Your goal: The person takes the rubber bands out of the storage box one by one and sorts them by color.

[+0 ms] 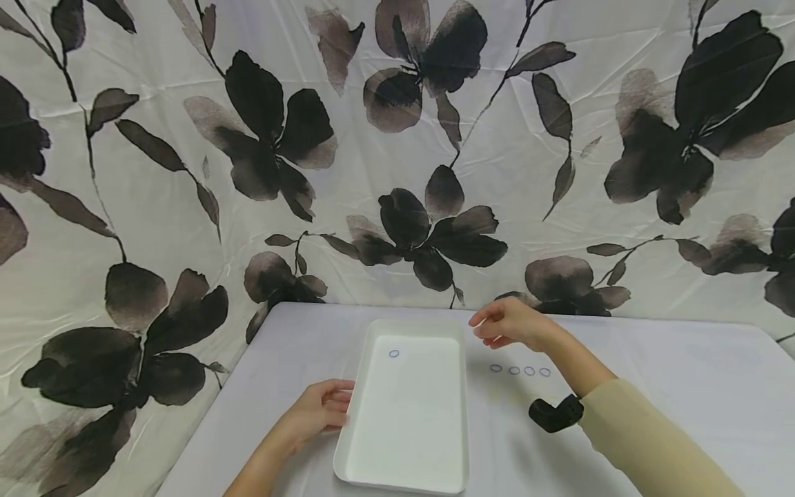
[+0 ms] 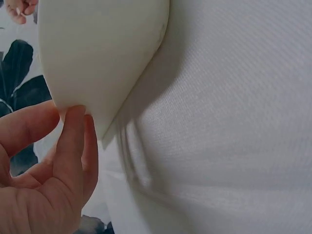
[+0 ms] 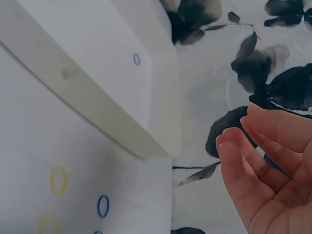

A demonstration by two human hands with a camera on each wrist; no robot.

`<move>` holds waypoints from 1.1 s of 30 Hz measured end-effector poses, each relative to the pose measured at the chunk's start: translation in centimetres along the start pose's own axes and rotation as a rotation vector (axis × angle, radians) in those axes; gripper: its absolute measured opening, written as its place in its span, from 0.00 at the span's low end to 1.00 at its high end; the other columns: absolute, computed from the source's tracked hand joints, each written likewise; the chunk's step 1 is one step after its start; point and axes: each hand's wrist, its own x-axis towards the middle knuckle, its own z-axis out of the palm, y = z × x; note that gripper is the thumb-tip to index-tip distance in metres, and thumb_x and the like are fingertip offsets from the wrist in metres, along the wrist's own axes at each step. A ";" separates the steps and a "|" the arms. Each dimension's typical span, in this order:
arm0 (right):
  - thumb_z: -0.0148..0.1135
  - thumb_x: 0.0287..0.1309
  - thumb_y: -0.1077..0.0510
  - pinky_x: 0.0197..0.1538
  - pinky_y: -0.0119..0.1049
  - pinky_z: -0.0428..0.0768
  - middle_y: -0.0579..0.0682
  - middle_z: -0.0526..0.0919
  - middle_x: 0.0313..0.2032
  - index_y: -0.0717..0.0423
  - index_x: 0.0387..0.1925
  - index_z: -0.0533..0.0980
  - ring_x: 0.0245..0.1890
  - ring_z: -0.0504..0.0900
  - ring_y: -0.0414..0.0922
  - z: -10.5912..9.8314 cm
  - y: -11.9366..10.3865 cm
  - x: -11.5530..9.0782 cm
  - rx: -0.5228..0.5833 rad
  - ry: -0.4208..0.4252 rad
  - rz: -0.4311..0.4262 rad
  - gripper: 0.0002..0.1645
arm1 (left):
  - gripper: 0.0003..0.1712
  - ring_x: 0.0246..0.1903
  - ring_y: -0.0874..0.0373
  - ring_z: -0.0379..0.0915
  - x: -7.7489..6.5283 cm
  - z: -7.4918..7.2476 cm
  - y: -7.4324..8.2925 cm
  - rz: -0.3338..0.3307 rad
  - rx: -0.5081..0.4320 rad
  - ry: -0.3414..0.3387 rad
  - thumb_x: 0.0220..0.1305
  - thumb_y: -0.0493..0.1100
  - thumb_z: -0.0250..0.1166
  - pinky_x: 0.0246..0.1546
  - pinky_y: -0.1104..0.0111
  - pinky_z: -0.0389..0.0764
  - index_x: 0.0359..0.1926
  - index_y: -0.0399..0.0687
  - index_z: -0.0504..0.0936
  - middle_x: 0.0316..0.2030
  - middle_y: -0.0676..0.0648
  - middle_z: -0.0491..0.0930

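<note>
A white rectangular tray [image 1: 406, 442] lies on the table. My left hand [image 1: 317, 414] holds its left side; in the left wrist view the fingertips [image 2: 75, 113] lie against the outer wall by the rim. Inside the tray, near its far end, is one small blue ring [image 1: 394, 353]. My right hand [image 1: 512, 324] hovers beyond the tray's far right corner, fingers loosely bent, with nothing visible between them. Under it, a row of several blue rings [image 1: 514, 371] lies on the table right of the tray. The right wrist view also shows yellow rings [image 3: 59, 180] beside the blue ones.
A white cloth covers the table [image 1: 683, 386]. Behind it hangs a white curtain [image 1: 348, 172] with dark flower prints. A black device [image 1: 555, 414] is strapped at my right wrist, below the beige sleeve [image 1: 646, 428].
</note>
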 end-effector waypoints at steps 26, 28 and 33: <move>0.63 0.53 0.66 0.38 0.38 0.81 0.52 0.79 0.31 0.66 0.44 0.77 0.28 0.78 0.45 3.4 -1.0 5.0 0.030 -0.011 0.065 0.15 | 0.35 0.39 0.53 0.76 0.0 -0.4 0.1 0.002 0.006 -0.016 0.46 0.24 0.62 0.37 0.62 0.80 0.60 0.26 0.64 0.45 0.36 0.74; 0.63 0.53 0.66 0.38 0.38 0.81 0.52 0.79 0.31 0.67 0.44 0.77 0.29 0.78 0.45 3.8 -0.9 5.3 0.031 -0.018 0.075 0.15 | 0.35 0.40 0.52 0.76 0.0 -0.3 0.1 0.007 0.004 -0.025 0.46 0.23 0.62 0.37 0.62 0.80 0.60 0.25 0.64 0.45 0.35 0.74; 0.64 0.53 0.65 0.38 0.38 0.81 0.53 0.78 0.30 0.68 0.46 0.76 0.29 0.78 0.46 5.2 -0.7 6.1 0.021 -0.024 0.082 0.18 | 0.35 0.39 0.52 0.77 0.1 0.0 0.2 0.014 0.004 -0.027 0.47 0.22 0.62 0.36 0.61 0.80 0.59 0.25 0.64 0.44 0.35 0.74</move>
